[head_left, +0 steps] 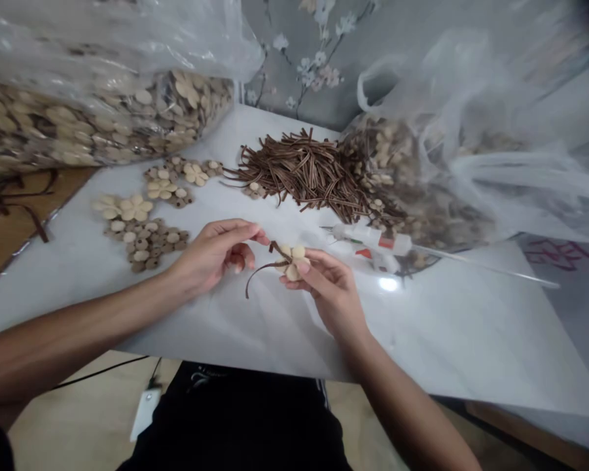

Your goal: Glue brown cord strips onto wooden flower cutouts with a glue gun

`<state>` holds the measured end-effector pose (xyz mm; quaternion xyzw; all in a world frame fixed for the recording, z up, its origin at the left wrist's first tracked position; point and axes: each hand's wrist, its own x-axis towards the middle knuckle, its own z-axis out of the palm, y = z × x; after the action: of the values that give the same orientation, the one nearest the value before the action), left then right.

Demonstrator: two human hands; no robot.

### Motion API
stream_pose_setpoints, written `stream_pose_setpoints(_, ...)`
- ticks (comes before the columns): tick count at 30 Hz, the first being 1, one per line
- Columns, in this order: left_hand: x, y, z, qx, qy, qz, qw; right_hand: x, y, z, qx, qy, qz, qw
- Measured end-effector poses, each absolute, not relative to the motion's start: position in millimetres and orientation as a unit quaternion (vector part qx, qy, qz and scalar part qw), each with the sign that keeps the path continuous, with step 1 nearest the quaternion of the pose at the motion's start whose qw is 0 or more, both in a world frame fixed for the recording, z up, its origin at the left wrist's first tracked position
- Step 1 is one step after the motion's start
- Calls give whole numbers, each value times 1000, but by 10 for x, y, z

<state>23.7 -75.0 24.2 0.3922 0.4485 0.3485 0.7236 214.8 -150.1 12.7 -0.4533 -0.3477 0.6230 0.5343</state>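
Note:
My right hand (331, 288) grips a cream flower-shaped piece (299, 252) between thumb and fingers. Brown strips (265, 267) stick out from the flower on its left side; one short end points up and a longer one curves down. Just left of the flower is my left hand (220, 252), its thumb and forefinger drawn together near the short strip end and its other fingers curled. Whether anything sits between those fingertips is too small to tell. Beyond my hands a heap of brown strips (304, 170) lies on the white table (451, 327).
Cream flowers (135, 207) and small brown flower pieces (147, 242) lie at the left. Large clear bags (103, 124) of such pieces stand at the back left, with another bag (412, 157) at right. A glue gun (373, 239) lies right of my hands. A brown board (29, 196) holds loose strips.

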Motion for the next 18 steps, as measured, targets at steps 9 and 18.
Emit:
stream_pose_setpoints(9, 142, -634, 126, 369, 439, 358, 737, 2150, -1479, 127, -476, -308, 635, 525)
stream_pose_setpoints(18, 45, -538, 44, 378, 439, 317, 751, 2170, -1486, 104, -475, -286, 610, 566)
